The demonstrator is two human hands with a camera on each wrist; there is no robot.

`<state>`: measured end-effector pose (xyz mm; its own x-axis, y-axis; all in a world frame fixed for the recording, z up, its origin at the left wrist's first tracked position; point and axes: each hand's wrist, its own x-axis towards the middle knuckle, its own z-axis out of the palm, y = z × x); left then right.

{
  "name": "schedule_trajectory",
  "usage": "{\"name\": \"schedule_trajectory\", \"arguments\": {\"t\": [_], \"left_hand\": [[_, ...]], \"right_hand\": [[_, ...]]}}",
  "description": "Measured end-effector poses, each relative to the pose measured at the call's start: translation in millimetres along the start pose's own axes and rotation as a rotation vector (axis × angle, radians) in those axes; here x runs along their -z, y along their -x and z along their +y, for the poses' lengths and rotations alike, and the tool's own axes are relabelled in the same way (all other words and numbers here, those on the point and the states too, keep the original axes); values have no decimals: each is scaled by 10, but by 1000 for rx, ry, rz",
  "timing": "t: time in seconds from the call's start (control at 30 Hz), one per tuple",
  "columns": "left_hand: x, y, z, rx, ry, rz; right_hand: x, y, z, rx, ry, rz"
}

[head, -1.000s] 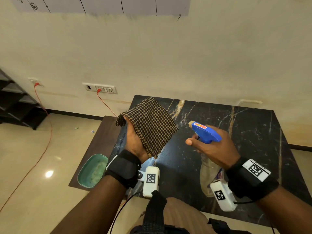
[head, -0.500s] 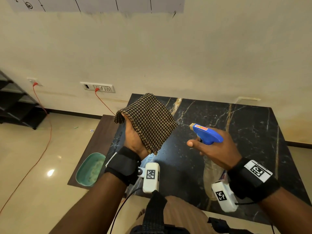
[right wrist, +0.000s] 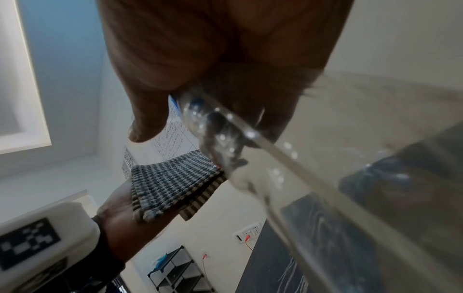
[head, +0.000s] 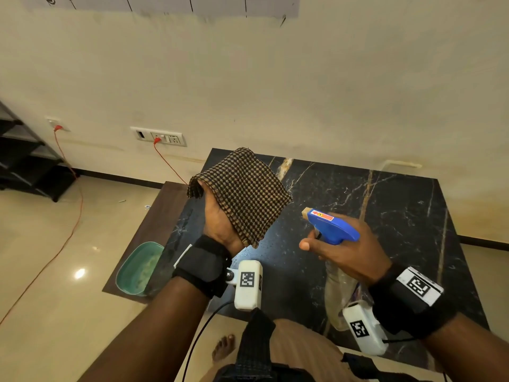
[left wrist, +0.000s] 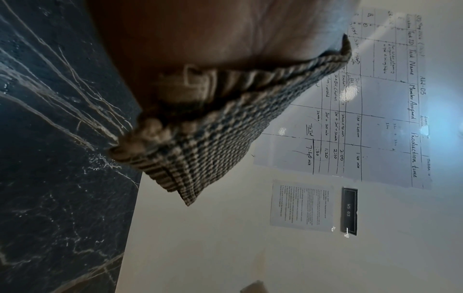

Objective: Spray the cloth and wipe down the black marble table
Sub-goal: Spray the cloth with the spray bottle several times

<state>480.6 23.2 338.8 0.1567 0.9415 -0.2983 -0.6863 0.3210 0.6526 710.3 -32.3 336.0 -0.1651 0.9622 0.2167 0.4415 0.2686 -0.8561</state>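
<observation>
currently: left hand (head: 220, 219) raised above black marble table (head: 399, 216), folded checked cloth (head: 242, 194) draped over upright palm, fingers hidden behind fabric, cannot tell whether they curl. right hand (head: 347, 252) wrapped round neck of spray bottle (head: 330, 224), blue nozzle aimed at cloth, close but apart. green tray (head: 137, 268) on floor, beside table's left edge.

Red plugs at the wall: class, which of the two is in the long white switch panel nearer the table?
The right-hand red plug, in the long switch panel near the black marble table. The other plug is in a small socket further left.
</observation>
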Motion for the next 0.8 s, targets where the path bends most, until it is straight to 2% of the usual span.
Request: {"name": "schedule_trajectory", "arguments": {"t": [0.17,0.33,0.6,0.8], "left_hand": [[-66,18,-104,-12,16,18],[-123,31,-166,-12,22,24],[-217,36,-198,-59,37,64],[-244,51,-230,-57,29,60]], "right_hand": [[73,15,38,17,11,-19],[115,51,24,100,60,-54],[120,116,-13,162,24,-138],[114,123,-34,178,3,-145]]}}
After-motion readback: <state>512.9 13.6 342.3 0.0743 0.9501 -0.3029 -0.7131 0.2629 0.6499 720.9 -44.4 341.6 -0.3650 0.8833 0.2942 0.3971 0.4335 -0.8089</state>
